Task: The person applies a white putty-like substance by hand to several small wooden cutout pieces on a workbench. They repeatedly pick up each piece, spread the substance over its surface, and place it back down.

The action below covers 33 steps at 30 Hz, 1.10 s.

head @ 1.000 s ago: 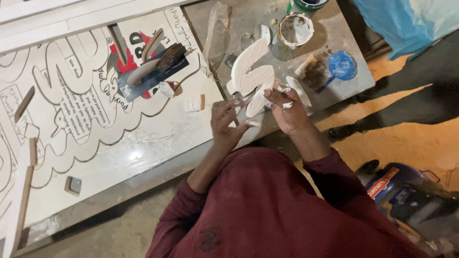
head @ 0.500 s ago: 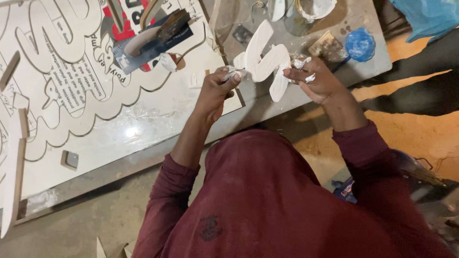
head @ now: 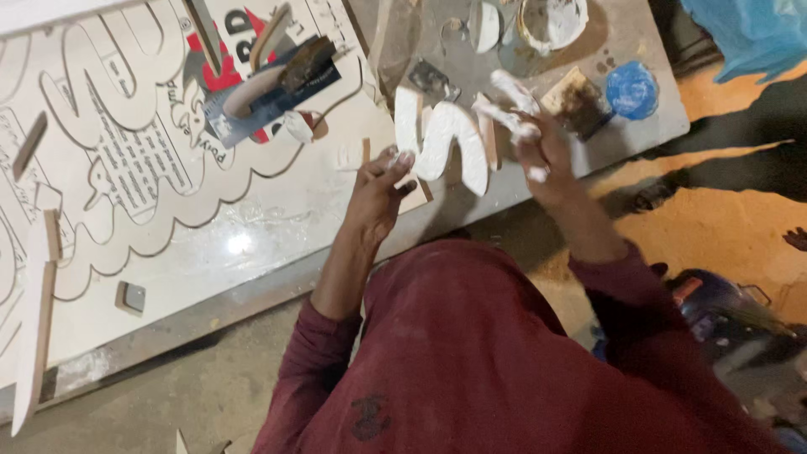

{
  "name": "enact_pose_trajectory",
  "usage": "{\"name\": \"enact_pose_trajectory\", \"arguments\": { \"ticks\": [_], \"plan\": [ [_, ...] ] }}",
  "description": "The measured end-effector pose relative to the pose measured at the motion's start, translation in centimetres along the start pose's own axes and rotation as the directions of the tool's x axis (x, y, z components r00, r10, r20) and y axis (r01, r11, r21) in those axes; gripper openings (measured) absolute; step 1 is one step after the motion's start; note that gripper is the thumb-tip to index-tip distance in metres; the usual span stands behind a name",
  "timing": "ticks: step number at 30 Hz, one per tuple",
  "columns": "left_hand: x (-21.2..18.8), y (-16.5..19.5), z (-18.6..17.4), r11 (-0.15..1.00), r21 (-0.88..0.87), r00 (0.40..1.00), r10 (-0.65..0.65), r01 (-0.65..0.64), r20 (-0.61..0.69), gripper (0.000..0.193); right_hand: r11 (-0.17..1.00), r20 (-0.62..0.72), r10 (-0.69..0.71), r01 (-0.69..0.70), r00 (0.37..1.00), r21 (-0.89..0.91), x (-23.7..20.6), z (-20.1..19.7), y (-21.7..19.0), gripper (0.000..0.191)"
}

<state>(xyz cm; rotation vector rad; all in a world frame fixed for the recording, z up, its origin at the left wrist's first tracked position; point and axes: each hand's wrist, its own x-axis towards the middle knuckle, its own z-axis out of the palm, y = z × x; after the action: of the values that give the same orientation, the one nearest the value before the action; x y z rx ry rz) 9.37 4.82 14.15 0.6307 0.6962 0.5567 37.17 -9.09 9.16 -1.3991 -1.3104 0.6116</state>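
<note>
While both hands work above the near edge of the grey, paste-spattered desk (head: 639, 134), they hold a white, curved, S-shaped cut-out piece of board (head: 445, 143) between them. The left hand (head: 378, 189) pinches the lower left curve of the piece, thumb and fingers closed narrowly on its edge. The right hand (head: 542, 155) meets the piece at its right side; its fingers are smeared with white paste and partly spread, and whether they grip the piece or only press against it I cannot tell, since motion blurs them. A thin wooden strip (head: 486, 139) stands just beside the piece on that side. Farther back on the desk sit a round tub of white paste (head: 553, 21), a blue round lid (head: 632, 88) and a brown stained block (head: 576, 97) near the right hand. To the left lies a large white sheet with cut letter outlines (head: 168, 219), and on it rests a trowel with a dark handle (head: 282, 76). Dark red sleeves cover both arms.
</note>
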Motion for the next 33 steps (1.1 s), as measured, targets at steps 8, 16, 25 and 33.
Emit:
{"name": "enact_pose_trajectory", "arguments": {
  "ticks": [8, 16, 25, 33],
  "plan": [
    [-2.2, 0.0, 1.2, 0.983, -0.18, 0.983, -0.007, 0.041, 0.186, 0.025, 0.954, -0.006, -0.288, 0.288, 0.957, 0.085, -0.3, 4.6, -3.0, 0.047],
    [-2.2, -0.2, 0.5, 0.968, -0.246, 0.961, 0.022, 0.049, 0.275, 0.03, 0.91, 0.137, -0.38, 0.396, 0.915, -0.122, 2.6, 2.8, -7.1, 0.056],
    [-1.8, -2.1, -0.7, 0.931, -0.332, 0.933, -0.027, 0.155, 0.359, 0.01, 0.951, 0.252, -0.3, 0.268, 0.92, 0.156, 0.3, 0.4, -12.4, 0.052],
    [-1.0, -1.8, 0.1, 0.93, -0.353, 0.952, 0.016, 0.098, 0.306, 0.021, 0.854, 0.208, -0.497, 0.517, 0.842, -0.055, 3.5, 1.6, -5.7, 0.049]
  ]
}}
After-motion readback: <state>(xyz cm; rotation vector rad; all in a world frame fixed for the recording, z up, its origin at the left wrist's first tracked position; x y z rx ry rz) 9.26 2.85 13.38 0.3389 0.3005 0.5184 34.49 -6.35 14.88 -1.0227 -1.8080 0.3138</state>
